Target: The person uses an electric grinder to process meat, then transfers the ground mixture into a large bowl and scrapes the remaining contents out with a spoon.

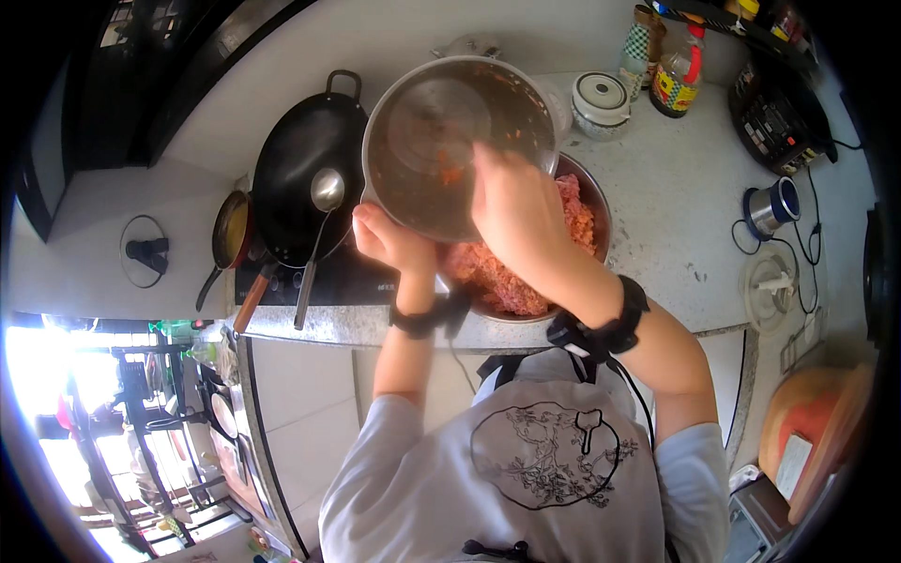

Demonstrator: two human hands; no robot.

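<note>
My left hand [391, 239] grips the lower left rim of a metal pot [429, 105], tilted so that its inside faces me. Orange bits cling to the pot's inner wall and bottom. My right hand [514, 197] reaches over the pot's lower right part, its fingers curled and slightly blurred; whether it holds anything cannot be made out. Beneath the pot and my right forearm stands a steel bowl [604, 211] of raw minced meat [510, 285] with orange shreds among it. The pot hides the bowl's upper left part.
At left, a black wok [292, 169] with a metal ladle [327, 190] across it sits over a cooktop [345, 285], beside a small frying pan [232, 229] and a glass lid [146, 251]. Toward the right are a lidded ceramic jar [600, 102], bottles [676, 84], a black electric cooker [781, 116] and a corded steel appliance [771, 209].
</note>
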